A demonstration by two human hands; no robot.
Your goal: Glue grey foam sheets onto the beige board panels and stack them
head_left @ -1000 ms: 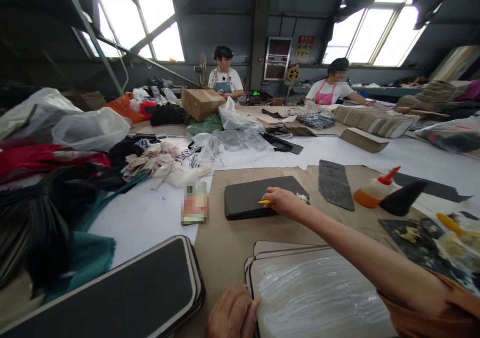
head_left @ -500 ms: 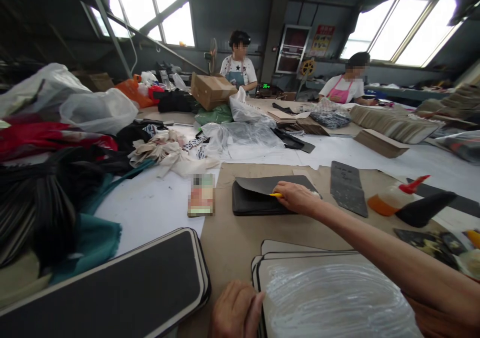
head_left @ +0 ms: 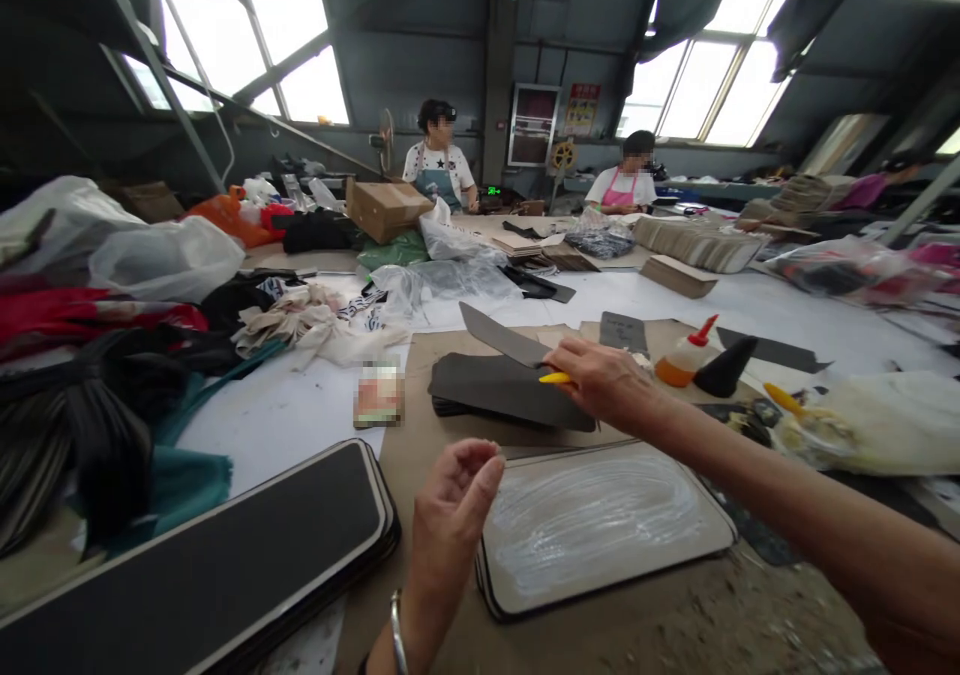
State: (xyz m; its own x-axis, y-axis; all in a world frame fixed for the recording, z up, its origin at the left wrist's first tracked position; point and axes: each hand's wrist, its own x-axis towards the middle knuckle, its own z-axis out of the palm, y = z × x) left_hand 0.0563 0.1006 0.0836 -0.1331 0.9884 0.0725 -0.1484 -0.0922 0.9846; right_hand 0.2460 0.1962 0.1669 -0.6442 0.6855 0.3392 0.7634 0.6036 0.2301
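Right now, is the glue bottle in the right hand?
No, the bottle sits on the table beyond the right hand, which holds a black sheet.

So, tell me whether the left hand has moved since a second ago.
Yes. The left hand has lifted off the glue-smeared board's left edge and is raised, open, beside it.

Black sheet (head_left: 504,338); tan board (head_left: 600,521) w/ white glue streaks; orange bottle (head_left: 681,365), red cap.
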